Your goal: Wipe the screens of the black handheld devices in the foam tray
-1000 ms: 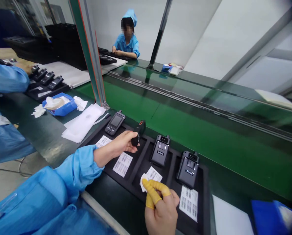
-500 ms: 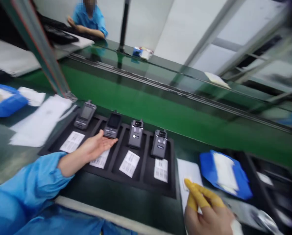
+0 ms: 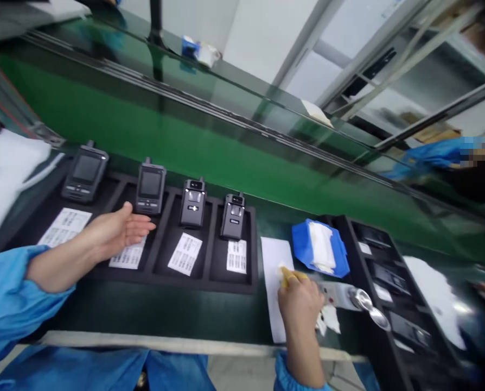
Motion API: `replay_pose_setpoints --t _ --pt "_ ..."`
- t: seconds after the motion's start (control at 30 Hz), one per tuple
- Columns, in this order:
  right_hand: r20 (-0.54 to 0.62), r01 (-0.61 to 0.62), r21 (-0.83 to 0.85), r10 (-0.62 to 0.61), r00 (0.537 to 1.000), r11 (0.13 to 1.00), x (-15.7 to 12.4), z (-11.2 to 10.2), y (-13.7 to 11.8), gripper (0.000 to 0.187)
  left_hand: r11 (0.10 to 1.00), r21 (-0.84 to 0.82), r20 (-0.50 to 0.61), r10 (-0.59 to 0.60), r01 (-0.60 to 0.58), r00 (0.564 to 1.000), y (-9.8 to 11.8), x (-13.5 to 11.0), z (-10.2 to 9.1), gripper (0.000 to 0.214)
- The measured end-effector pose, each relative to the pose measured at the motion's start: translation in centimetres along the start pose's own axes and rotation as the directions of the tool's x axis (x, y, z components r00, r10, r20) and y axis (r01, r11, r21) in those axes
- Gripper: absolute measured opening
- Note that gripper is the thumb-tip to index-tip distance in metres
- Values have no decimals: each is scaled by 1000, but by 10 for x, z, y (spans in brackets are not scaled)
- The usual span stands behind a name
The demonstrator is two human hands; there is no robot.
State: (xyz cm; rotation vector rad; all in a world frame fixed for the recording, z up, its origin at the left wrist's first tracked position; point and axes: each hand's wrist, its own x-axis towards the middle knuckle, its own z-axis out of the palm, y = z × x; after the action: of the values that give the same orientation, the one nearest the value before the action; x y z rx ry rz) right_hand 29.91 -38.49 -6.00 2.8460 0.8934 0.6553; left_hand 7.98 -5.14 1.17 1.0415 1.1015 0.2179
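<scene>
Left hand: open, nothing grasped, above black tray. Right hand: curled, yellow finger cots, contents unclear, over white sheet right of tray. Handheld radios: four, along tray's far side. Blue packet: farther right of tray.

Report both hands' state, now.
Left hand: open, near a black rectangular handheld device.
Right hand, yellow-covered fingertips: over a white rectangular sheet; grip cannot be told.

Seen: 7 radios, 4 labels, 3 slips, 1 near blue box.
Left tray: 4 radios (2 screen-up, 2 back-up), 4 labels. Right tray: 3 radios, 3 slips.
</scene>
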Motion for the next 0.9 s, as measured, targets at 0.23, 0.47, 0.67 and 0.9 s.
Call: replay_pose_setpoints --t 0.23,0.47,0.67,0.9 --pt "-178 75 201 -39 983 977 29 -25 -54 40 452 780 232 434 -433 871 -12 -26 39 43" --pt "138 67 234 -101 985 970 52 -32 -143 85 -238 939 341 556 -248 758 -18 3 96 96" --pt "222 -94 433 -5 975 897 54 -30 -141 91 -94 968 241 594 -231 767 -19 11 101 98" --pt "559 -571 821 225 798 -11 71 -34 -121 86 829 396 -4 431 -394 902 1 14 77 87"
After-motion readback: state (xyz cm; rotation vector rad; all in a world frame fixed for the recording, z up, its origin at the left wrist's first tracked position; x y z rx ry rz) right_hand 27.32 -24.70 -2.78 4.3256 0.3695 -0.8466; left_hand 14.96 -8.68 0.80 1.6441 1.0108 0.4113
